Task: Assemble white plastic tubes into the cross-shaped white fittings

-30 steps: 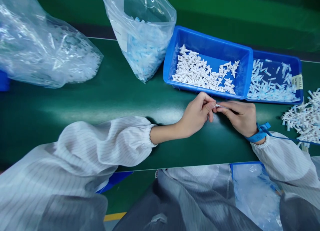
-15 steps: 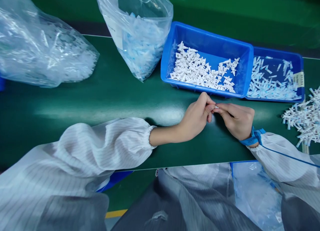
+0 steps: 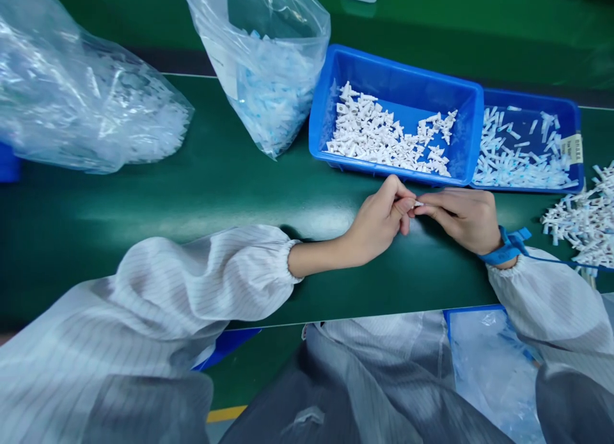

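My left hand (image 3: pixel 377 223) and my right hand (image 3: pixel 464 217) meet fingertip to fingertip over the green table (image 3: pixel 215 194), both pinching one small white plastic part (image 3: pixel 418 204). Little of the part shows between the fingers. A blue strap (image 3: pixel 506 245) with a thin cord circles my right wrist. Just beyond the hands stands a blue bin (image 3: pixel 398 86) holding several white fittings. To its right sits a second blue bin (image 3: pixel 527 108) with several pale tube-like pieces.
A loose pile of white parts (image 3: pixel 582 223) lies at the right edge. An upright clear bag of pale blue parts (image 3: pixel 268 66) stands left of the bins, and a large slumped clear bag (image 3: pixel 81 92) fills the far left. A blue tray with plastic film (image 3: pixel 489 367) sits below the table edge.
Both hands have stayed together on the small part, with my right wrist shifting slightly right and up. The view has wobbled a little.
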